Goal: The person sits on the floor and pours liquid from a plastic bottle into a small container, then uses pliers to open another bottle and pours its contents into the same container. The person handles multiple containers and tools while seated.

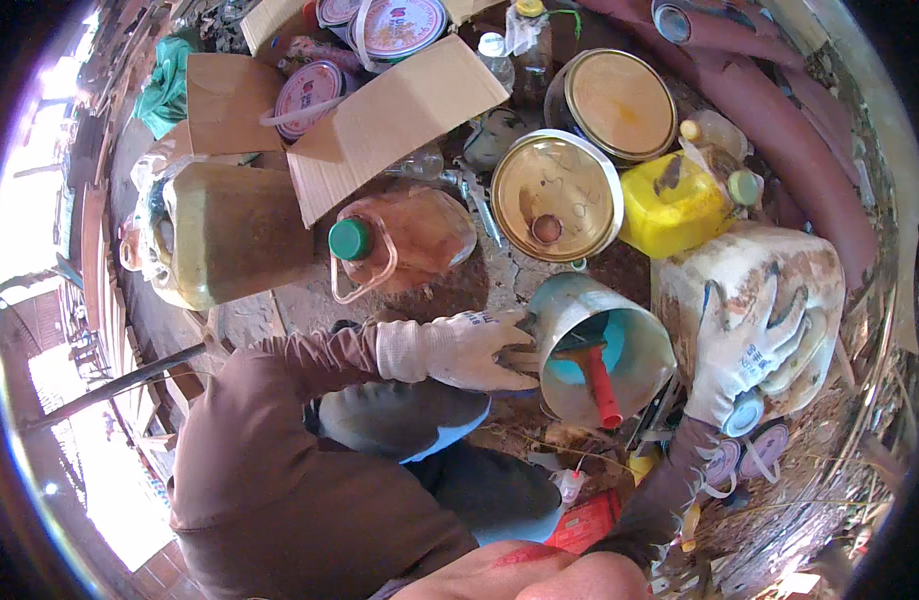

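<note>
Brown, littered ground (779,515) around bucket (569,292) and jug (724,262)

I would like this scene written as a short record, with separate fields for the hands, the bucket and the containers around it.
Left hand: gloved, fingers at the side of the bucket; grip unclear
Right hand: gloved, fingers spread on the stained white jerrycan, near its cap
Bucket: open mouth in view, blue-green inside
Inside bucket: red-handled brush, handle toward the person
Beyond bucket: round lidded tin, yellow container
Left of tin: reddish jug with green cap
</note>
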A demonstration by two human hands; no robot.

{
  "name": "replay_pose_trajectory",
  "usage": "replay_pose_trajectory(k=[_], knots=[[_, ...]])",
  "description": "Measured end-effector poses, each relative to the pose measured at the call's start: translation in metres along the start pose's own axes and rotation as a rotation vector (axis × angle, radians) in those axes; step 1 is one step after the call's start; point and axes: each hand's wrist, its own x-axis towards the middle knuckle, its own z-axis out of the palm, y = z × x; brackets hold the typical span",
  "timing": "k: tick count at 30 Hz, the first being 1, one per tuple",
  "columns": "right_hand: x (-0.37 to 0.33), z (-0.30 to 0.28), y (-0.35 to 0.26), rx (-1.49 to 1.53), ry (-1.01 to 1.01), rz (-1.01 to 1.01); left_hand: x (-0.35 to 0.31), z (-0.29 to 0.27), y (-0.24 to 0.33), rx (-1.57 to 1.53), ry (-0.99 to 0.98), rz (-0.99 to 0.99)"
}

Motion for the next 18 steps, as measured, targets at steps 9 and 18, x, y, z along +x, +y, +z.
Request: replay_pose_trajectory(k=[9, 18], knots=[[-0.001, -0.001, -0.003, 0.032, 0.033, 0.042, 0.029, 0.002, -0.026, 0.123, -0.133, -0.162], [-0.007, 0.000, -0.011, -0.057, 0.091, -0.137, -0.012, 0.028, -0.137, -0.023, -0.162, -0.156]])
